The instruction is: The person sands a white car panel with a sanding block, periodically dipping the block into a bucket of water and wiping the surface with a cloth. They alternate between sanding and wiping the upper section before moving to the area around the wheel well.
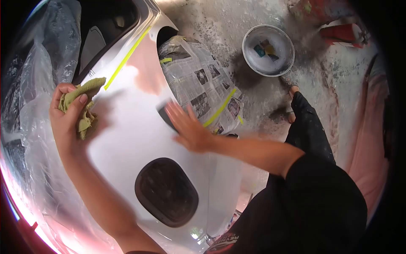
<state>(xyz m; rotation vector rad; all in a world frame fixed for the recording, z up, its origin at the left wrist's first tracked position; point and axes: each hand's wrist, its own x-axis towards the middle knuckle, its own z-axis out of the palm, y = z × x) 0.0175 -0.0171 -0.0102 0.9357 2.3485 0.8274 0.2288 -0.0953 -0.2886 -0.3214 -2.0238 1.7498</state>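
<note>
A folded yellow-green cloth (86,99) is gripped in my left hand (65,108), thumb across its front, over the left side of a white car body panel (127,122). Flat fingers of my right hand (190,129) press a dark piece of sandpaper (167,115) against the panel beside the wheel arch; the hand is slightly blurred. A pinkish patch (150,70) shows on the panel above it. Below both hands sits a dark rounded fuel-filler recess (166,192).
Newspaper (203,80) with yellow tape covers the wheel. Yellow tape (127,59) runs along the panel's upper edge. Clear plastic sheeting (42,127) drapes the left side. A bowl (268,51) with small pieces in it stands on the stained floor near my foot. A red container (342,34) lies beyond.
</note>
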